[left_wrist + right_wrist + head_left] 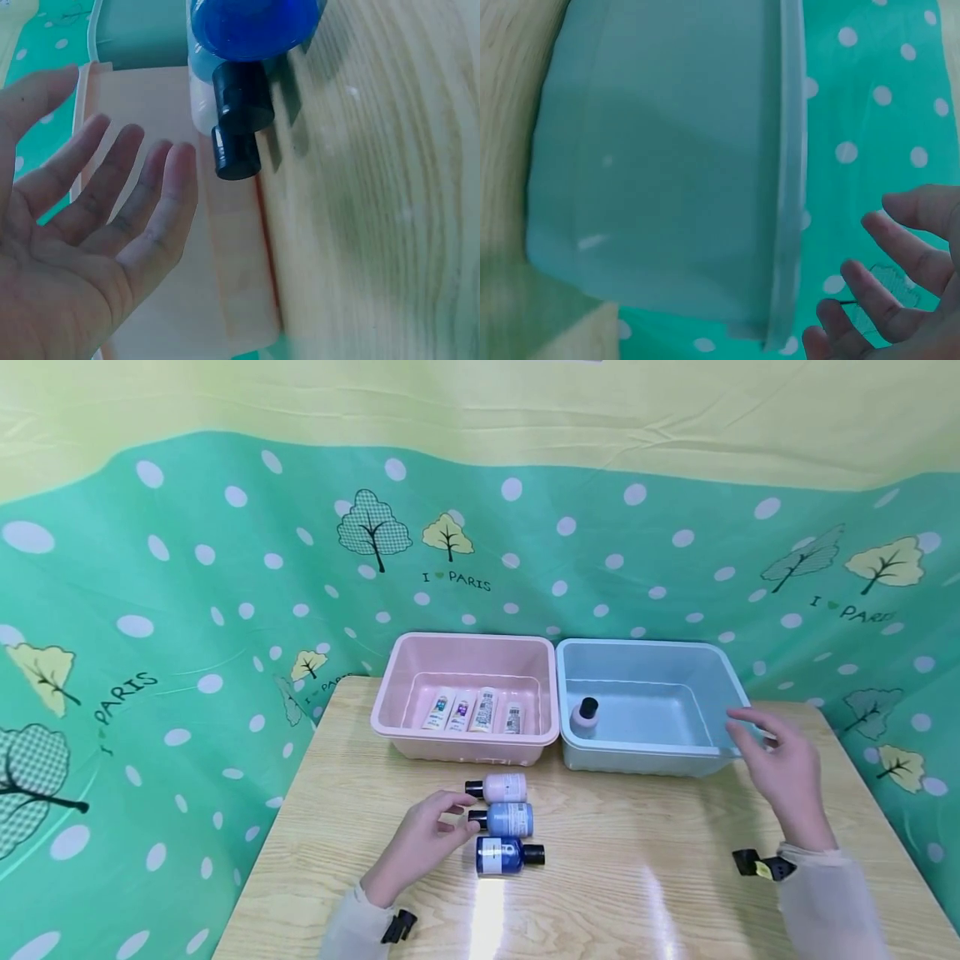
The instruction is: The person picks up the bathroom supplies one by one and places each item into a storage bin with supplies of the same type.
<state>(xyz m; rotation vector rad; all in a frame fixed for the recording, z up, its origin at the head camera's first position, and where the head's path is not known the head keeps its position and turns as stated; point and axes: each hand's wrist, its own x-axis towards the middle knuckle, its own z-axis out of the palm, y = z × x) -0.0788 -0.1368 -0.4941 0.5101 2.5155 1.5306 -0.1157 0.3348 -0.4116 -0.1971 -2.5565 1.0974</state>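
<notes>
Three small bottles with black caps lie in a stack of rows on the table: a pale pink bottle (507, 787), a light blue bottle (512, 819) and a dark blue bottle (501, 856), whose cap points right. Beside the caps of the first two is my left hand (426, 842), fingers loosely bent; the left wrist view shows its palm (67, 277) holding nothing. My right hand (787, 768) hovers by the right end of the blue bin (652, 762), fingers spread and nothing in them. A pale lilac bottle (584, 720) with a black cap stands inside that bin, near its left wall.
Left of the blue bin, side by side with it, stands a pink bin (465, 748) with several white tubes (461, 712) lying in it. Behind both bins hangs a green dotted cloth (600, 585). Underneath is a light wooden table (630, 843).
</notes>
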